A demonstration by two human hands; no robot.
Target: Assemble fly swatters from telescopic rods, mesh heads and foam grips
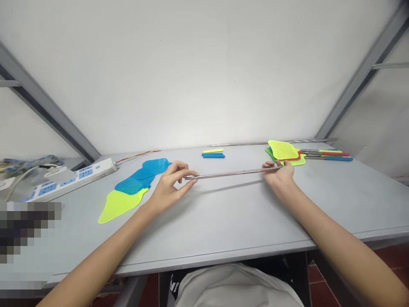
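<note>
A thin telescopic metal rod (223,174) stretches between my two hands, held a little above the grey table. My left hand (172,187) pinches its left end between thumb and fingers. Around the right end my right hand (279,175) is closed, palm turned up. Left of my left hand lie blue fly swatter heads (134,181) and a yellow-green fly swatter head (119,205), partly overlapping. Just behind my right hand rests a pile of fly swatters with a yellow-green head (284,150) on top; their coloured handles (335,155) point right.
Short blue handles (213,155) and a yellow handle (213,150) lie at the back middle. Long metal rods (238,144) lie along the wall. On the left is a white power strip (96,168) with cables. The grey table's (223,226) front edge is close to my body.
</note>
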